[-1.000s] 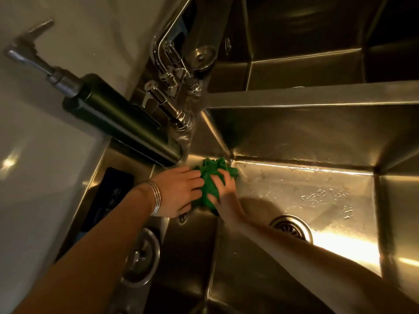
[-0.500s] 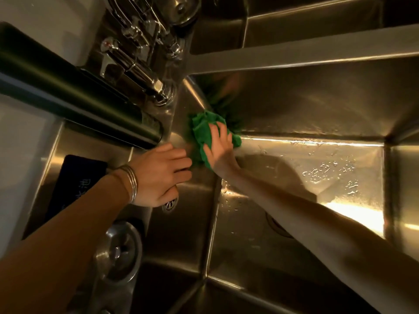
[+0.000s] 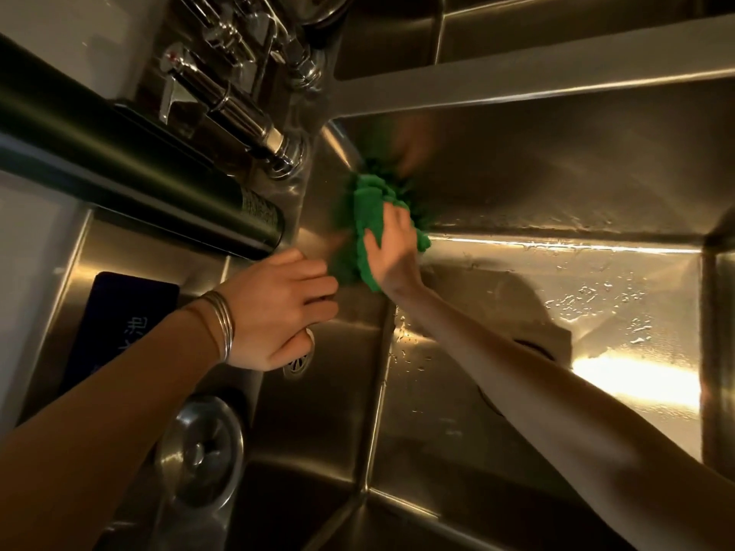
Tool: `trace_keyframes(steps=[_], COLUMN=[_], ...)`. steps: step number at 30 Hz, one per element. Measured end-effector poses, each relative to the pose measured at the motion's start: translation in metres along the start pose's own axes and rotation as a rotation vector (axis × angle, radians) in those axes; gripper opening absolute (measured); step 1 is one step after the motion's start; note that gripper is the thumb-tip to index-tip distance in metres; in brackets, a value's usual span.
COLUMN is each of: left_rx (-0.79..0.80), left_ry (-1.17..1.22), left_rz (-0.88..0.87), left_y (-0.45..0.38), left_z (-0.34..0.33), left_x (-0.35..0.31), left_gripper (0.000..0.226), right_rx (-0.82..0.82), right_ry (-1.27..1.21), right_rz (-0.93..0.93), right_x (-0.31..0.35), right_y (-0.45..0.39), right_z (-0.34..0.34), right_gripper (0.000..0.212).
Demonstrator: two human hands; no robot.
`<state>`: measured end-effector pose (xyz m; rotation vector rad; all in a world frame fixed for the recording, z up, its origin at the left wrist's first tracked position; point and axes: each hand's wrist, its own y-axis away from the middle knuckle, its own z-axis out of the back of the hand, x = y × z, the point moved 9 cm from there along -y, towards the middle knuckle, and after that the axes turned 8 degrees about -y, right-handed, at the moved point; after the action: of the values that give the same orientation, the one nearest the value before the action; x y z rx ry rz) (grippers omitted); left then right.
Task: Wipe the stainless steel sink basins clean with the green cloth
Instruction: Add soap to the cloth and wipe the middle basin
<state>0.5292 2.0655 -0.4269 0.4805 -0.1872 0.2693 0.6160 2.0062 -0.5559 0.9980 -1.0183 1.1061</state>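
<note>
Head view. The right hand (image 3: pixel 391 248) reaches into the near sink basin (image 3: pixel 576 304) and presses the green cloth (image 3: pixel 368 216) against the far left corner of that basin, where the back wall meets the left wall. The fingers lie spread over the bunched cloth; whether they curl round any of its folds cannot be told. The cloth is blurred at its upper edge, and its reflection shows in the steel wall behind it.

The left hand (image 3: pixel 278 312) rests on the upper edge of the basin's left wall, just beside the cloth. Its fingers are loosely bent and hold nothing; the fingertips reach close to the cloth's lower left edge, and contact cannot be confirmed. Thin metal bangles (image 3: pixel 222 324) circle the left wrist.

Water drops lie on the basin floor to the right of the cloth and along the corner below the right wrist. A small round overflow grille (image 3: pixel 298 361) shows partly under the left hand.

On the ledge left of the basin stand a dark bottle (image 3: pixel 131 169) and a chrome tap (image 3: pixel 222 101). A dark label (image 3: pixel 119 324) with pale characters and a round metal plug (image 3: pixel 201 451) sit on the ledge nearer the camera. A second basin (image 3: pixel 517 29) lies beyond a steel divider.
</note>
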Motion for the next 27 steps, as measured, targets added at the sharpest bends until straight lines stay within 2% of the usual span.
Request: trace_keyframes(steps=[4,7,12,16,22,25,27], left_rx=[0.016,0.0,-0.015,-0.002,0.012,0.028,0.039], left_ry=[0.002,0.014,0.028,0.017,0.02,0.013,0.005], left_rz=[0.001,0.008,0.003,0.002,-0.001,-0.003,-0.004], left_y=[0.0,0.0,-0.001,0.0,0.002,0.001,0.001], left_z=[0.0,0.0,0.001,-0.001,-0.004,-0.005,-0.005], left_x=[-0.001,0.001,0.001,0.0,0.001,0.001,0.001], left_gripper=[0.029,0.029,0.033,0.035,0.034,0.033,0.031], right_rx=[-0.033,-0.085,-0.122,-0.046,-0.067,0.045,0.077], right_ry=[-0.049,-0.077,0.058,0.071,0.03,0.036,0.054], right_rz=[0.157,0.208,0.131,-0.064,-0.093,-0.117,-0.166], right_x=[0.069,0.074,0.009,-0.059,-0.07,-0.075,-0.083], right_y=[-0.002,-0.002,-0.001,-0.008,-0.007,0.014,0.043], right_z=[0.012,0.015,0.0,-0.013,-0.013,-0.024,-0.032], right_gripper=[0.049,0.049,0.049,0.053,0.052,0.059,0.055])
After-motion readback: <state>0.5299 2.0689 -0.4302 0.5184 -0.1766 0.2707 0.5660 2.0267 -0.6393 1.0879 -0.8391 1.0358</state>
